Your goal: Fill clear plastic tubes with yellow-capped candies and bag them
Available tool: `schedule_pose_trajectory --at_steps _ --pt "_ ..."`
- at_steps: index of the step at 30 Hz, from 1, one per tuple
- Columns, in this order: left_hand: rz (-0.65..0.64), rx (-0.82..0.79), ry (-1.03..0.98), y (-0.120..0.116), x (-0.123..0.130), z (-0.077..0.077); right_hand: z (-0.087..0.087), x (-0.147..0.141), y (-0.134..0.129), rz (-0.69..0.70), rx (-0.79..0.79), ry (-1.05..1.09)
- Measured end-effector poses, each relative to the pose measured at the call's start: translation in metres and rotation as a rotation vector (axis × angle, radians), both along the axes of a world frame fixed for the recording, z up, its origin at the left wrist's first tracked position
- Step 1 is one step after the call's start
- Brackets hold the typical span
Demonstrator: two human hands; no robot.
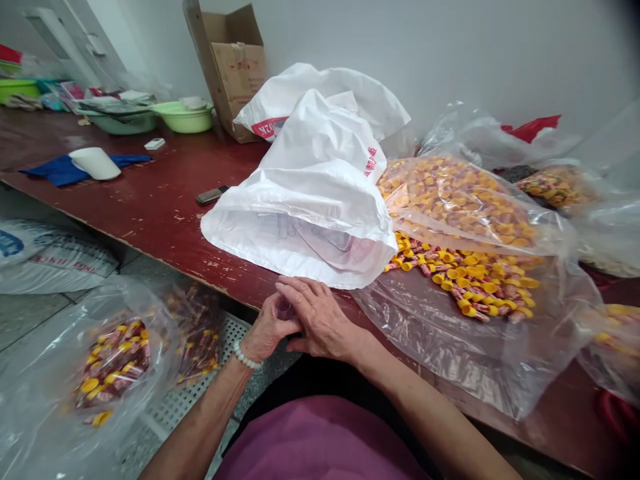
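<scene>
Both hands meet at the table's front edge, just below the mouth of a white woven sack. My left hand (267, 328), with a pale bead bracelet at the wrist, curls round a small clear, purplish plastic piece (283, 308). Most of that piece is hidden by the fingers. My right hand (323, 320) lies across the top, its fingers bent over the left hand and its thumb tucked below; whatever it grips is hidden. Inside the open white sack (320, 180) there are clear plastic pieces (320, 241), their exact shape unclear.
Yellow-capped pieces (480, 280) spill from a large clear bag (460, 193) on the right. Bags of similar pieces (115, 360) stand low at the left. A phone (212, 195), a white cup (95, 163), green basins (184, 118) and a cardboard box (240, 73) sit on the red table (165, 187).
</scene>
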State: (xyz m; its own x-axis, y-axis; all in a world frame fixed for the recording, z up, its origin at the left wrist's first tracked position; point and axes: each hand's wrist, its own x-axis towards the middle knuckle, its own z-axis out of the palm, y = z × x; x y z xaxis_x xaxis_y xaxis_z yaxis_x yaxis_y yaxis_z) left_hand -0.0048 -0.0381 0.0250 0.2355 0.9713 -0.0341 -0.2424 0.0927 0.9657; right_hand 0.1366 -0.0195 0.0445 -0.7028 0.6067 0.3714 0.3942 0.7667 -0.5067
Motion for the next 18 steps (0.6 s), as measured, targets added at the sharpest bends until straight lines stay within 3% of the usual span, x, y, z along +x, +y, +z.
schedule_pose_trajectory --at_steps 4,8,10,14,18 --pt "0.033 -0.016 0.030 -0.001 0.003 -0.004 -0.004 0.001 0.002 0.093 -0.068 0.161" --pt "0.035 0.012 0.155 -0.001 -0.002 0.005 0.009 0.016 0.002 0.108 -0.289 0.215" --pt "0.041 0.044 0.200 0.001 -0.007 0.010 0.013 0.020 0.004 0.081 -0.307 0.223" --pt "0.067 0.100 0.219 0.002 -0.013 0.013 0.008 0.013 0.005 0.076 -0.167 0.211" --pt "0.146 0.096 0.226 -0.012 -0.012 0.009 0.002 -0.003 -0.004 0.135 0.024 0.193"
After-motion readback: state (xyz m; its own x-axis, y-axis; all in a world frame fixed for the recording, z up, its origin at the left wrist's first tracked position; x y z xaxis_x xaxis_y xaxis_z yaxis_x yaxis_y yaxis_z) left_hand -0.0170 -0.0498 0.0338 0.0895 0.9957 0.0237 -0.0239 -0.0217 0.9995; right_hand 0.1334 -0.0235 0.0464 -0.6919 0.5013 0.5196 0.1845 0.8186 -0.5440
